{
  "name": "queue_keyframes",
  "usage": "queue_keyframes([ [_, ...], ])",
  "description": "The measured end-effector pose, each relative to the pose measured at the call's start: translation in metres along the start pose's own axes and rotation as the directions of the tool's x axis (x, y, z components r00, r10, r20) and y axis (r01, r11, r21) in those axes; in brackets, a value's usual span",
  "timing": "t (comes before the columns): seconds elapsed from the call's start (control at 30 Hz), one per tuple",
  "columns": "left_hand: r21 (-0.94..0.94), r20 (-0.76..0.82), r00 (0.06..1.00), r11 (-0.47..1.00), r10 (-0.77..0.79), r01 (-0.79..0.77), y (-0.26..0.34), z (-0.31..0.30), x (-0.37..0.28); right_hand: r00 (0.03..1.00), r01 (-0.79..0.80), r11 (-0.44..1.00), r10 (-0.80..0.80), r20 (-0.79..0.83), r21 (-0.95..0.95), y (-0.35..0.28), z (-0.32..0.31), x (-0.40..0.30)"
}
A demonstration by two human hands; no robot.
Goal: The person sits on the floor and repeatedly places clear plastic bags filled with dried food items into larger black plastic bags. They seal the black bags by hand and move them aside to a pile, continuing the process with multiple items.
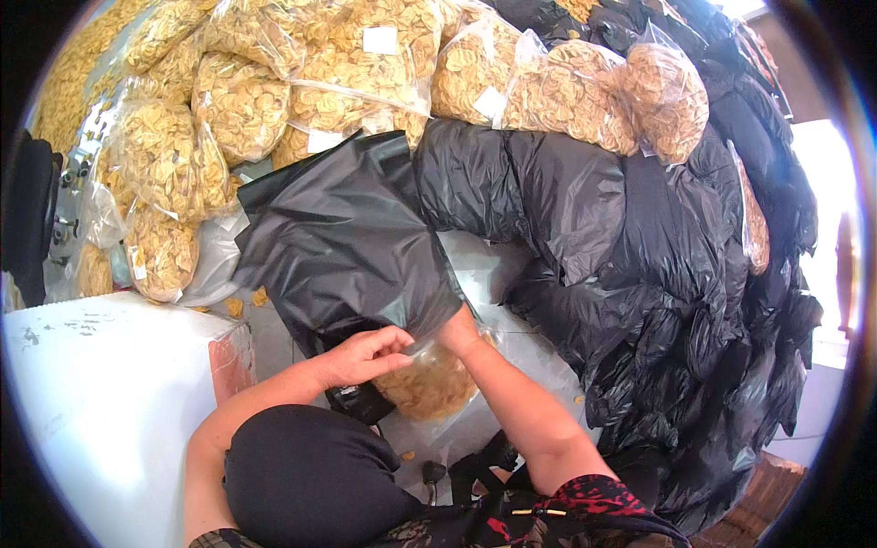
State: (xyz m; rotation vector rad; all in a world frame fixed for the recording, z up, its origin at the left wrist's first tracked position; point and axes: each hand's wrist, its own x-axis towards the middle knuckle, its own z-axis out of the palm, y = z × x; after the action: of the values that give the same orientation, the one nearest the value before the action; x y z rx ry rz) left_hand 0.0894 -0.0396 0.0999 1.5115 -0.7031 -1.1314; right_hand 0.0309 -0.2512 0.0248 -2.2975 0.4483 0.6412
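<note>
A large black plastic bag (342,226) lies spread in front of me, its near edge reaching my hands. My left hand (366,356) has thumb and fingertips at that edge, seemingly pinching the thin film. My right hand (458,330) reaches in at the bag's near right corner. Black film hides its fingers, so its grip cannot be made out. Just below both hands, a clear plastic bag (428,387) of dried yellow-brown slices stands on the floor, its upper part partly covered by the black film and my hands.
Clear bags of dried slices (356,61) are heaped at the back, some bearing white labels. Filled black bags (575,198) are piled along the right. At left stands a white block or box (123,356) with a worn edge. Loose slices (234,306) lie on the tiled floor.
</note>
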Motion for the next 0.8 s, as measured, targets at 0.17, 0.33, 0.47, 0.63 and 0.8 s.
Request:
queue_keyframes([
  [0.17,0.679,-0.393,0.869,0.732,0.300,0.054,-0.048,0.008,-0.023,1.000,0.021,0.873,-0.008,-0.029,0.488,0.050,0.004,-0.036],
  [0.33,0.256,-0.773,0.634,0.902,-0.024,0.347,-0.092,0.033,-0.058,0.985,0.032,0.849,0.063,-0.162,0.527,0.038,-0.015,-0.011],
  [0.47,0.037,-0.793,0.585,0.944,-0.171,0.327,-0.132,0.033,-0.057,0.938,0.291,0.909,-0.209,-0.276,0.299,0.023,-0.014,0.017],
  [0.63,0.228,-0.657,0.724,0.860,-0.211,0.457,-0.127,0.033,-0.064,0.896,0.247,0.955,-0.290,-0.337,-0.163,0.052,-0.025,-0.021],
  [0.8,0.241,-0.583,0.693,0.724,-0.425,0.646,-0.112,0.023,-0.037,0.965,-0.226,0.962,0.198,-0.171,-0.157,0.055,0.027,-0.026],
])
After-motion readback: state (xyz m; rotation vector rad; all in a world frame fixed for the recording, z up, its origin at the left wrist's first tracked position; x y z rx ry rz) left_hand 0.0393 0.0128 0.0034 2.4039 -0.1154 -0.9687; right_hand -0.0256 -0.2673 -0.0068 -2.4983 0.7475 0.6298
